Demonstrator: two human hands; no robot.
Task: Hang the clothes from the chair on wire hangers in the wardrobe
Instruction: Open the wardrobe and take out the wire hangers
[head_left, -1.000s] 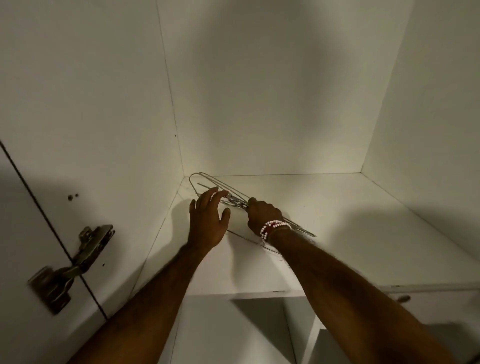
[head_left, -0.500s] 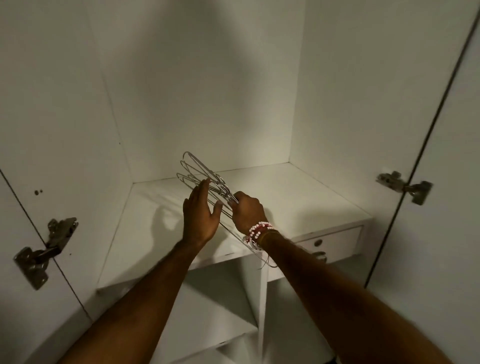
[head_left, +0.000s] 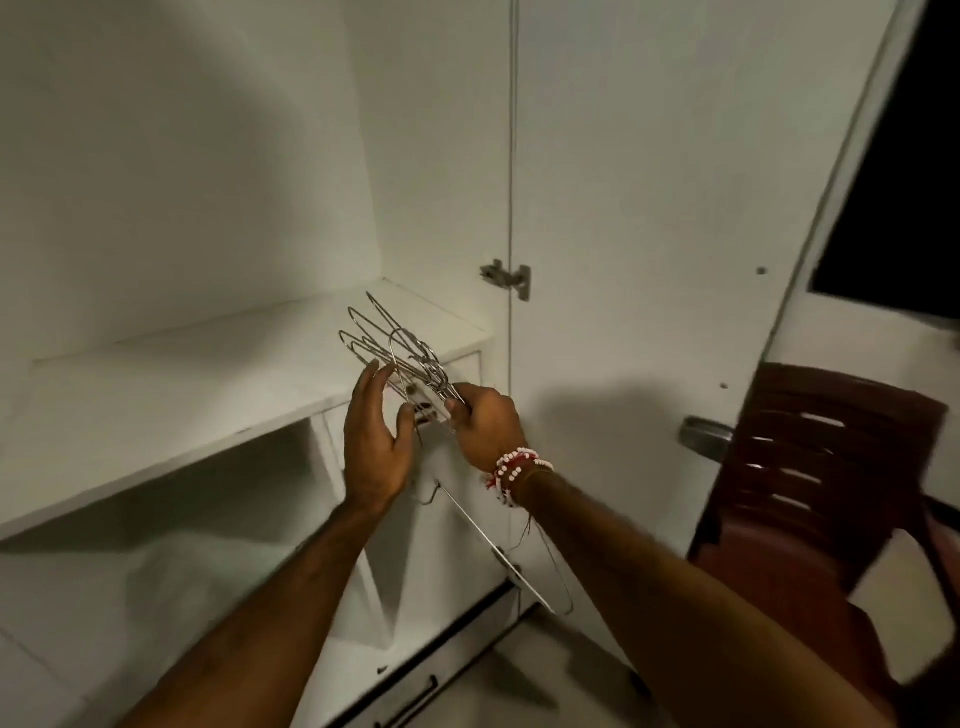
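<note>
between both hands, thin silvery wire hangers (head_left: 400, 348) bunched.

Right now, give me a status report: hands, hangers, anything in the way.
Right hand shut on wire hangers, bunch clear of shelf. Left hand open beside hooks. No clothes in view; dark red chair at right. Nothing blocking.

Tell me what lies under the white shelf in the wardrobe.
Under the white shelf is an open compartment with nothing visible inside. Beside it sits a small drawer, partly covered by the wire hangers and both hands.
</note>
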